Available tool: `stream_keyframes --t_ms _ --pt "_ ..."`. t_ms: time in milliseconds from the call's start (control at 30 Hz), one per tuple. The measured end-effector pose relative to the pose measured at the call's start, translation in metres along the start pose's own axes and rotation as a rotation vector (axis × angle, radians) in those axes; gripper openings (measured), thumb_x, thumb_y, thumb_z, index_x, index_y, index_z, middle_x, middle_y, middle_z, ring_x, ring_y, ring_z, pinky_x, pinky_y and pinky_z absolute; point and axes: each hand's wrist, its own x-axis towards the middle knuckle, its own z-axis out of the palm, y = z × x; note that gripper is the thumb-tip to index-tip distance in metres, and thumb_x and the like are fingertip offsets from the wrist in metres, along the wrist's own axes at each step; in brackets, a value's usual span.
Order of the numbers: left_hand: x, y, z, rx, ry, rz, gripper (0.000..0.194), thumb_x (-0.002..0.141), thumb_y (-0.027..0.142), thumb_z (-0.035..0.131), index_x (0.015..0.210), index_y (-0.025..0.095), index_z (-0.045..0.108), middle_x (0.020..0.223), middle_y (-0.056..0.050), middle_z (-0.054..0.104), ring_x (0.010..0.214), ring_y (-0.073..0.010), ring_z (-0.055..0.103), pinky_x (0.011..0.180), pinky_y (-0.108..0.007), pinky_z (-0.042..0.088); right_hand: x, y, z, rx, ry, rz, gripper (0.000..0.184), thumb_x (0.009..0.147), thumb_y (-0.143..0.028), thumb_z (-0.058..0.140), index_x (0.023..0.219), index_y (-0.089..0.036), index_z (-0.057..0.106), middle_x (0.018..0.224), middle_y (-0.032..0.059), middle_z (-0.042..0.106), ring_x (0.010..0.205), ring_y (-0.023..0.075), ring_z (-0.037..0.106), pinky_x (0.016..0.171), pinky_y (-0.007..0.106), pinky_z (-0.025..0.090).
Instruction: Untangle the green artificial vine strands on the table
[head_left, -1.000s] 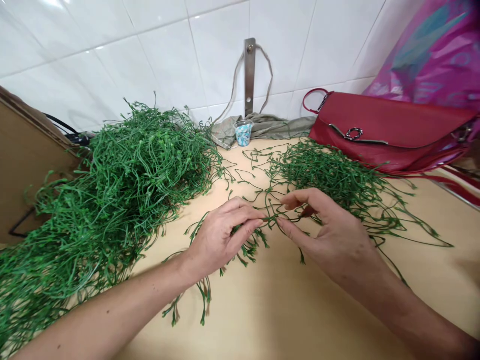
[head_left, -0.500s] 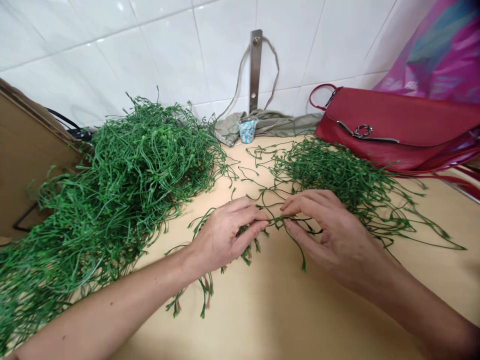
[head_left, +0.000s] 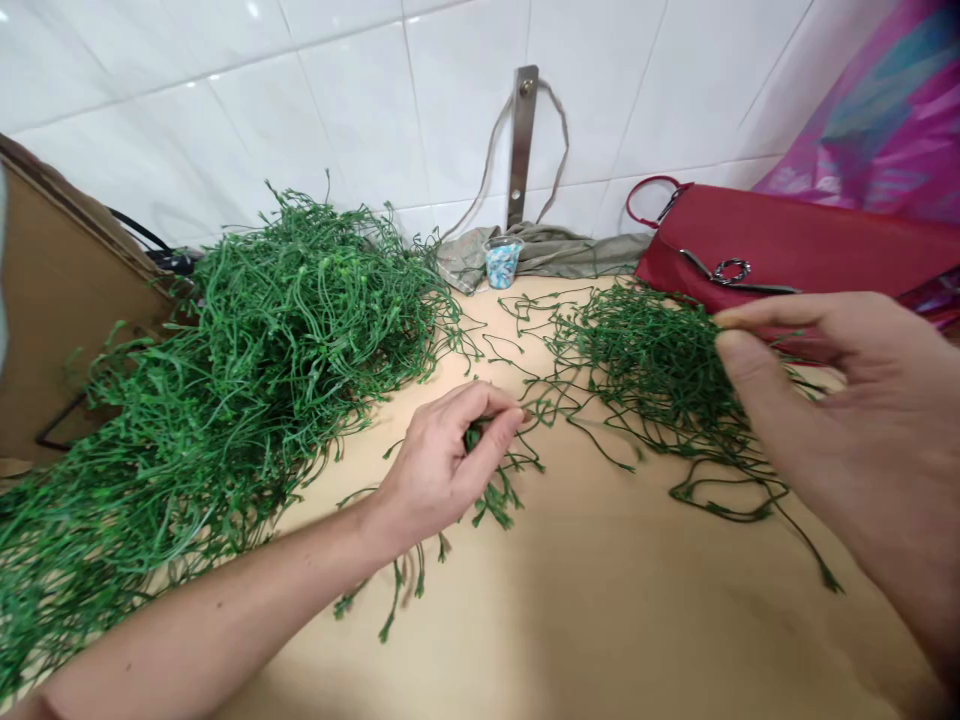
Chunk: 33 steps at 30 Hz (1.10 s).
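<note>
Large stem pile [head_left: 300, 310] is lying on table [head_left: 600, 610], frame left; small stem pile [head_left: 660, 355] is lying right of centre; handbag [head_left: 810, 235] is sitting behind it, upper right; cup [head_left: 502, 266] is standing upper centre.

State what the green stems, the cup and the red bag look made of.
Green stems: likely moulded plastic, lightly glossy, with similar repeating tips. Cup: probably clear plastic, see-through at the top. Red bag: leather or imitation, smooth with low sheen.
</note>
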Motion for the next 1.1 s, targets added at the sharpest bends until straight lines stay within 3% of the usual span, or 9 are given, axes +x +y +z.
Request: stream_keyframes --t_ms 100,200,300,367,500,633,800,1033,1100 --pt "0.004 -0.009 0.005 -0.086 0.0 -0.171 0.02 0.102 0.03 0.054 0.09 0.017 0.064 0.077 0.001 0.065 0.071 -0.0098 0.057 0.069 -0.022 0.045 -0.004 -0.012 0.006 -0.098 -0.002 -0.117 0.026 0.101 -0.029 0.046 0.119 -0.03 0.065 0.125 0.0118 0.07 0.127 0.037 0.06 0.112 0.061 0.039" --pt "0.005 -0.013 0.008 -0.117 0.008 -0.199 0.019 0.1 0.03 0.057 0.089 0.016 0.065 0.08 0.0 0.067 0.074 -0.0103 0.059 0.071 -0.022 0.046 -0.012 -0.024 0.014 -0.058 0.013 -0.218 0.023 0.101 -0.024 0.048 0.114 -0.031 0.066 0.113 0.0102 0.073 0.114 0.0328 0.066 0.103 0.055 0.049" --pt "0.004 -0.011 0.01 -0.115 -0.008 -0.193 0.017 0.099 0.028 0.058 0.09 0.016 0.066 0.083 0.0 0.069 0.077 -0.0107 0.061 0.074 -0.022 0.047 -0.019 -0.034 0.02 0.052 0.067 -0.458 0.013 0.094 -0.017 0.064 0.104 -0.023 0.068 0.096 0.0093 0.074 0.096 0.0274 0.07 0.091 0.045 0.054" --pt "0.003 -0.01 0.01 -0.096 -0.031 -0.186 0.016 0.098 0.027 0.058 0.091 0.016 0.068 0.084 0.0 0.07 0.077 -0.0104 0.062 0.074 -0.021 0.048 -0.023 -0.041 0.023 0.098 0.026 -0.539 0.012 0.092 -0.016 0.068 0.103 -0.02 0.067 0.095 0.0099 0.073 0.097 0.0259 0.068 0.092 0.042 0.053" --pt "0.003 -0.009 0.013 -0.065 -0.069 -0.16 0.015 0.098 0.026 0.059 0.09 0.016 0.068 0.082 0.0 0.071 0.076 -0.01 0.064 0.074 -0.021 0.049 -0.03 -0.049 0.026 0.108 -0.057 -0.567 0.012 0.092 -0.021 0.07 0.103 -0.018 0.068 0.098 0.0105 0.07 0.102 0.0262 0.063 0.094 0.042 0.051" --pt "0.002 -0.009 0.016 -0.09 -0.072 -0.176 0.015 0.097 0.026 0.06 0.091 0.016 0.069 0.081 0.0 0.072 0.074 -0.0099 0.064 0.073 -0.021 0.05 -0.037 -0.046 0.035 0.127 -0.114 -0.499 0.009 0.096 -0.023 0.065 0.103 -0.019 0.069 0.097 0.0097 0.068 0.097 0.0249 0.06 0.091 0.041 0.051" --pt "0.0 -0.009 0.019 -0.118 -0.067 -0.136 0.013 0.096 0.026 0.062 0.095 0.016 0.07 0.083 -0.002 0.072 0.075 -0.0117 0.065 0.072 -0.023 0.052 -0.046 -0.042 0.047 0.223 -0.225 -0.29 0.013 0.098 -0.029 0.061 0.098 -0.021 0.071 0.096 0.0091 0.068 0.094 0.0252 0.06 0.082 0.04 0.051" --pt "0.001 -0.01 0.017 -0.071 -0.049 -0.151 0.016 0.098 0.028 0.059 0.093 0.016 0.069 0.082 -0.002 0.07 0.076 -0.0131 0.064 0.074 -0.025 0.051 -0.044 -0.046 0.043 0.436 -0.48 -0.002 0.023 0.095 -0.038 0.058 0.081 -0.025 0.071 0.087 0.0042 0.068 0.083 0.0213 0.064 0.072 0.035 0.05" --pt "0.001 -0.01 0.016 -0.089 -0.045 -0.146 0.015 0.098 0.028 0.06 0.093 0.016 0.069 0.082 -0.002 0.07 0.076 -0.013 0.064 0.074 -0.025 0.052 -0.043 -0.047 0.044 0.462 -0.509 0.015 0.025 0.096 -0.038 0.056 0.08 -0.025 0.07 0.085 0.0042 0.067 0.081 0.0206 0.063 0.071 0.034 0.049"
